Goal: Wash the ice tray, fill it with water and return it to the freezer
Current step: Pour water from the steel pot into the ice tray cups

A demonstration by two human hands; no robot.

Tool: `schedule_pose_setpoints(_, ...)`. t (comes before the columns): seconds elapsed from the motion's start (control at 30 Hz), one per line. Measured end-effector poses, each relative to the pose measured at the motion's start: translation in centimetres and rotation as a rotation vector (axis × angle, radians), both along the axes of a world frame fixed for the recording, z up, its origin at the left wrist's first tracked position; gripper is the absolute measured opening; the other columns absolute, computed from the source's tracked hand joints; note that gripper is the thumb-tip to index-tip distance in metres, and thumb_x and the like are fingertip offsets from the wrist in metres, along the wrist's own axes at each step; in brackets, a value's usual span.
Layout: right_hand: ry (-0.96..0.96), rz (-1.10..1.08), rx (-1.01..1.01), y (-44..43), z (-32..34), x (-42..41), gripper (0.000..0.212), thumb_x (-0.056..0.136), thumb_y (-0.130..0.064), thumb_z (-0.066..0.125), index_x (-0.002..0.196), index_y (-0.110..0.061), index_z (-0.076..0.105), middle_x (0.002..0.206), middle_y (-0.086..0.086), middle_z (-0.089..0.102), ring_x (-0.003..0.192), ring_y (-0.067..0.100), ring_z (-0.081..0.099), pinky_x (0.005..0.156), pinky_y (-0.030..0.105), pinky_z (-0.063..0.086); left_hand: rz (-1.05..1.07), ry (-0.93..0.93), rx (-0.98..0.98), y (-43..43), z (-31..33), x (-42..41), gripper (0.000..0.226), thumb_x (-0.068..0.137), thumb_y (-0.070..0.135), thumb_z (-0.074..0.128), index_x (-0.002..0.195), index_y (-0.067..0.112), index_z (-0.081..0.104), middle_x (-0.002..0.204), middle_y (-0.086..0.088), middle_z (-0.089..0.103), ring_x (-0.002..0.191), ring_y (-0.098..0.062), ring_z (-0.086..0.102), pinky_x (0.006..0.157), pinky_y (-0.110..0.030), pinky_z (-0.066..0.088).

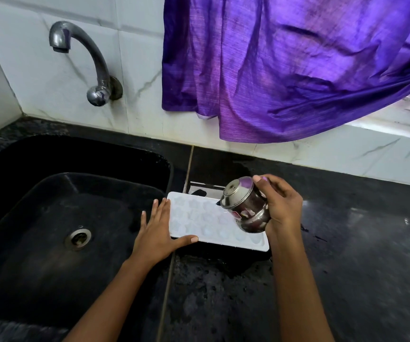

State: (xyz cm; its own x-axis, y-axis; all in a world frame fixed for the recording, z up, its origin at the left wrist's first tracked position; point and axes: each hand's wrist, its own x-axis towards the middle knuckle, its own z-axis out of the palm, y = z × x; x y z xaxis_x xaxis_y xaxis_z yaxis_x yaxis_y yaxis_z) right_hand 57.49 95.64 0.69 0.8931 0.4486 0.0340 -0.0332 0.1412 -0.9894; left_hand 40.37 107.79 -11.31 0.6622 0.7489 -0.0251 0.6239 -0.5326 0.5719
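A white ice tray (199,218) with star-shaped cells lies flat on the black counter just right of the sink. My left hand (158,229) rests at the tray's left end, fingers straight along the edge and thumb against its near side. My right hand (283,206) grips a small steel pot (244,204), tipped over the tray's right half with its mouth pointing down toward the cells. The pot hides part of the tray's far right corner.
A black sink (38,193) with a metal drain (78,239) lies to the left, under a wall tap (85,53). A purple cloth (297,70) hangs over the tiled wall behind. The wet black counter (359,243) stretches right.
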Motion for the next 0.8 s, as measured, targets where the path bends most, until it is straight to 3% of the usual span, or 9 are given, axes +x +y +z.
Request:
schedule_pose_setpoints(0.13,0.053,-0.011,0.038,0.0,-0.1,0.1,0.01,0.075,-0.004,0.073,0.08,-0.011,0.067,0.061,-0.011,0.068,0.058,-0.001,0.062,0.056,0.015,0.052,0.002,0.008,0.001,0.0,-0.1,0.0,0.149,0.03,0.103,0.011,0.149,0.014,-0.007,0.158,0.002,-0.007,0.133,-0.001,-0.024,0.112,-0.036,-0.015)
schedule_pose_setpoints(0.3,0.051,0.014,0.031,0.3,-0.1,-0.2,0.01,0.076,-0.005,0.073,0.079,-0.012,0.067,0.062,-0.012,0.069,0.061,-0.002,0.064,0.066,0.021,0.054,0.001,0.011,0.0,0.0,-0.1,0.1,0.149,0.03,0.103,0.011,0.149,0.015,-0.008,0.158,0.003,-0.008,0.132,-0.001,-0.025,0.111,-0.036,-0.016)
schedule_pose_setpoints(0.6,0.017,0.075,-0.024,1.8,-0.5,-1.8,0.009,0.074,-0.007,0.076,0.076,-0.013,0.07,0.078,0.002,0.069,0.074,0.013,0.064,0.076,0.033,0.054,-0.002,0.012,-0.001,0.1,-0.1,0.0,0.146,0.034,0.101,0.014,0.149,0.014,-0.007,0.158,0.002,-0.008,0.132,-0.001,-0.026,0.111,-0.036,-0.015)
schedule_pose_setpoints(0.8,-0.081,0.084,-0.07,2.5,-0.8,-2.2,0.01,0.074,-0.01,0.077,0.074,-0.018,0.071,0.079,0.002,0.069,0.073,0.01,0.064,0.067,0.021,0.051,-0.003,0.016,0.006,0.1,-0.2,-0.1,0.146,0.033,0.102,0.012,0.149,0.014,-0.008,0.158,0.002,-0.009,0.132,-0.001,-0.026,0.111,-0.037,-0.015)
